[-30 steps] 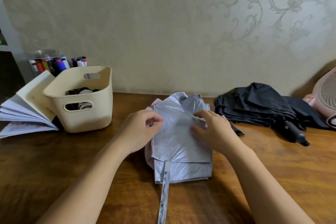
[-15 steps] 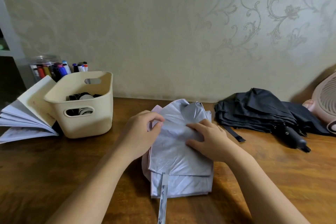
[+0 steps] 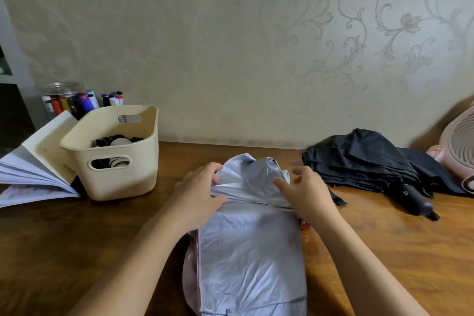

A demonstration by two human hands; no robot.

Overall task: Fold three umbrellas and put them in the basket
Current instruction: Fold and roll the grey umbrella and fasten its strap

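Observation:
A silver-grey umbrella (image 3: 252, 251) with a pink outer side lies flat on the wooden table in front of me, its canopy in layered panels. My left hand (image 3: 198, 194) pinches a fold of its fabric at the upper left. My right hand (image 3: 309, 194) rests on the upper right of the canopy with its fingers loosely spread. A black umbrella (image 3: 364, 161), collapsed but loose, lies to the right with its handle toward the front. The cream basket (image 3: 120, 154) stands at the left and holds a dark folded umbrella.
An open book (image 3: 36, 167) leans against the basket's left side. A jar of markers (image 3: 66, 100) stands behind it by the wall. A pink fan (image 3: 459, 146) sits at the far right edge.
The view has tilted up, so the umbrella now lies lower in frame. My left hand has gathered a fabric fold toward the middle. My right hand's fingers have lifted and spread.

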